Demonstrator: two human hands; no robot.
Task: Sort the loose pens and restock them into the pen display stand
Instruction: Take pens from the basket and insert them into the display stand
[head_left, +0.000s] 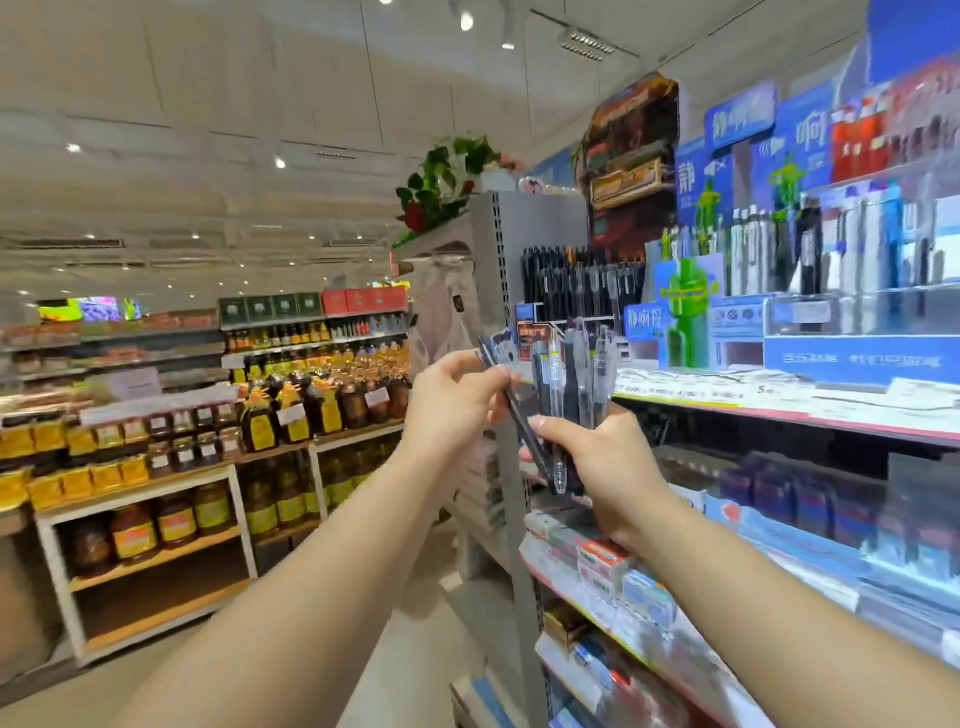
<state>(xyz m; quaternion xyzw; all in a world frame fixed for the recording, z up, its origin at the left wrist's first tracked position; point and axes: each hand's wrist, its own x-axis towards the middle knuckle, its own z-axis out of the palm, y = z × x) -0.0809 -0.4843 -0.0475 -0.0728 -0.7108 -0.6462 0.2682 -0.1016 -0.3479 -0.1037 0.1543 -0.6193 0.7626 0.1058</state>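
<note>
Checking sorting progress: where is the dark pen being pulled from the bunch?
In the head view, centre frame, the dark pen is pinched by the left hand, angled just left of the bunch of pens gripped in the right hand.

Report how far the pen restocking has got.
Done: rows of dark pens already stand in the blue display stand. In hand: the right hand grips a bundle of clear and black pens; the left hand pinches one dark pen from it. Left: the whole bundle.
</note>
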